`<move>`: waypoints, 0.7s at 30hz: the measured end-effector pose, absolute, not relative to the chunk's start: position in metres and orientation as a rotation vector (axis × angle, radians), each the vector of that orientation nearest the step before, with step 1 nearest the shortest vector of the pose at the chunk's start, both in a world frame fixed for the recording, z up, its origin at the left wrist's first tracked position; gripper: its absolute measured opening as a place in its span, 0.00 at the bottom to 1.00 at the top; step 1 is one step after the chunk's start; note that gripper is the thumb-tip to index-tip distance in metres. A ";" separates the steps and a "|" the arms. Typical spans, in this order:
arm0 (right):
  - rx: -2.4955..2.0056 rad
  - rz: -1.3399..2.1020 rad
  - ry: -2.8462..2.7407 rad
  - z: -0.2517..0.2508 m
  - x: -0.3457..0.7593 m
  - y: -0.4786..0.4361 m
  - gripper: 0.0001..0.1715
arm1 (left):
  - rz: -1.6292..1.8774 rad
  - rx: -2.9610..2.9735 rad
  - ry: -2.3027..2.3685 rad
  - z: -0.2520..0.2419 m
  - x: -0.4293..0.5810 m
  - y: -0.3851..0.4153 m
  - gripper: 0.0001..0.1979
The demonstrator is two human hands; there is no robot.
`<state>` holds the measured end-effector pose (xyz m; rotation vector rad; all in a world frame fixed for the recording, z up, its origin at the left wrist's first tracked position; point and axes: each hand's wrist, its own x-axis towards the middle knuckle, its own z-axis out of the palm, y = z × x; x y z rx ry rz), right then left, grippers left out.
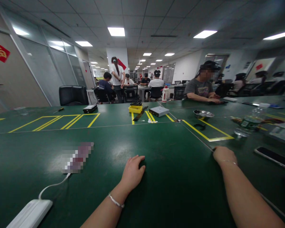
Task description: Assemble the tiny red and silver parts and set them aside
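Note:
My left hand (133, 172) rests on the green tabletop (171, 190) in the middle, its fingers stretched forward and the thumb apart, holding nothing. A bracelet circles that wrist. To its left lies a phone (79, 158), blurred over, with a white cable (52, 185) running to a white power bank (30, 214). My right hand (225, 155) lies on the table at the right, beside a seam, with its fingers curled in; no object shows in it. A dark phone (275, 158) lies to its right.
Farther back are yellow tape outlines, a yellow tray (135, 109), a grey box (159, 111), a black device (90, 109) and a metal bowl (203, 114). A clear plastic bottle (248, 123) stands beyond my right hand. A person (201, 85) sits across the table; others are behind.

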<state>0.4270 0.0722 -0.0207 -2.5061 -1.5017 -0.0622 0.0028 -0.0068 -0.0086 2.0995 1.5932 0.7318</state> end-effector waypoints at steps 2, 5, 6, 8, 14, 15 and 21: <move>-2.555 -0.035 -1.461 -0.018 0.426 0.070 0.19 | 0.737 2.094 1.588 -0.008 0.003 -0.007 0.18; -2.578 -0.003 -1.398 -0.013 0.422 0.068 0.22 | 0.765 2.075 1.577 -0.008 0.002 -0.008 0.18; -2.572 -0.002 -1.384 -0.012 0.421 0.067 0.22 | 0.777 2.071 1.573 -0.008 0.002 -0.008 0.18; -2.551 0.002 -1.365 -0.010 0.419 0.067 0.22 | 0.797 2.068 1.565 -0.008 0.002 -0.007 0.18; -2.525 -0.024 -1.297 -0.009 0.417 0.067 0.22 | 0.861 2.039 1.534 -0.011 0.002 -0.006 0.17; -2.522 -0.028 -1.284 -0.009 0.416 0.067 0.23 | 0.868 2.036 1.529 -0.012 0.002 -0.006 0.17; -2.421 -0.128 -1.178 0.000 0.405 0.058 0.21 | 0.864 2.049 1.514 -0.014 0.002 -0.005 0.15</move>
